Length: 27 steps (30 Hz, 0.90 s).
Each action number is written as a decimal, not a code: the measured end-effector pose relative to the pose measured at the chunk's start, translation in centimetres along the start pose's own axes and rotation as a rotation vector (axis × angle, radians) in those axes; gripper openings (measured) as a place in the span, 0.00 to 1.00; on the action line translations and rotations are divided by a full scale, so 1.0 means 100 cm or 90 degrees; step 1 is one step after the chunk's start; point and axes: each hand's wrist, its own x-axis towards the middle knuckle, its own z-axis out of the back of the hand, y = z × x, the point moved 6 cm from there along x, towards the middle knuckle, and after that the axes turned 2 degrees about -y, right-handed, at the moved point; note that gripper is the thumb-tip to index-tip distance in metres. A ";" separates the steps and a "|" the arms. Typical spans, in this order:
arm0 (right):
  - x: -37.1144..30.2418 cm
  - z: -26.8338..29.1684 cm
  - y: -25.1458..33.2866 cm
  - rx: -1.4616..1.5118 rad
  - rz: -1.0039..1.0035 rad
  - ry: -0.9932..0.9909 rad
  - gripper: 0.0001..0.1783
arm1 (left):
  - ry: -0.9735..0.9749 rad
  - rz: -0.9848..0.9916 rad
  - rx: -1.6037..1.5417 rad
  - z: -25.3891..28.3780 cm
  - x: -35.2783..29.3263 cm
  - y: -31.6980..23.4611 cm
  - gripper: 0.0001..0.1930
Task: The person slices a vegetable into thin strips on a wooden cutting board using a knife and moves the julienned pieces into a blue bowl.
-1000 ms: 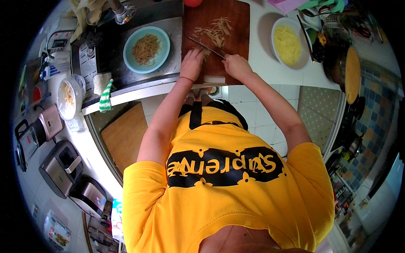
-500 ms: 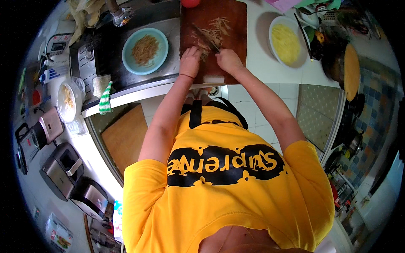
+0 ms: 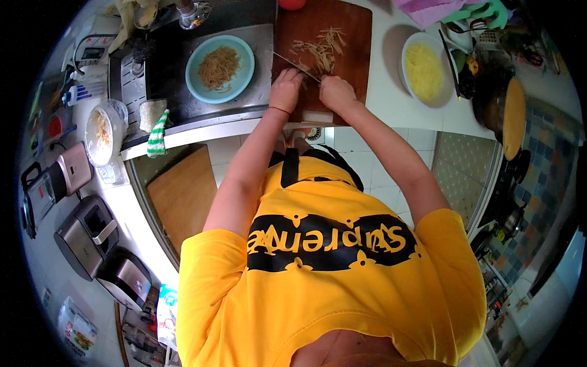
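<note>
My right hand (image 3: 337,95) is closed round the handle of a knife (image 3: 296,65), whose blade slants away to the far left over the brown cutting board (image 3: 354,37). Just beside the blade, my left hand (image 3: 285,92) presses down at the board's near left part with its fingers curled together. What lies under those fingers is hidden. Beyond the knife, a loose pile of thin pale-brown shreds (image 3: 324,52) is spread on the board. A light blue bowl (image 3: 249,76) holding more brown shreds stands to the left, on the sink's edge area.
On the right counter sits a white bowl (image 3: 449,76) of yellow shreds, with a dark chopstick-like stick (image 3: 449,58) by its rim. A round wooden lid (image 3: 512,119) stands further right. A red round thing (image 3: 292,3) is behind the board. A green-striped cloth (image 3: 158,136) hangs at left.
The whole view has shifted, so the board and bowls appear further right. The knife now lies flatter across, and the shreds on the board look more spread out beyond it.
</note>
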 end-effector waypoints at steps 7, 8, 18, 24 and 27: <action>-0.011 0.014 -0.011 0.056 -0.015 -0.047 0.13 | -0.005 0.017 -0.035 -0.002 -0.003 0.005 0.13; -0.015 0.015 -0.009 0.040 -0.002 -0.027 0.13 | 0.001 0.018 -0.027 -0.004 -0.004 0.006 0.13; 0.009 0.000 0.007 0.040 -0.008 0.005 0.12 | -0.015 -0.002 -0.001 -0.004 0.000 0.002 0.11; -0.011 0.014 -0.006 0.082 -0.019 -0.065 0.12 | -0.021 -0.001 -0.006 -0.005 -0.003 0.009 0.12; -0.018 0.009 -0.005 0.029 0.010 0.000 0.11 | -0.033 0.002 -0.031 -0.007 -0.006 0.010 0.12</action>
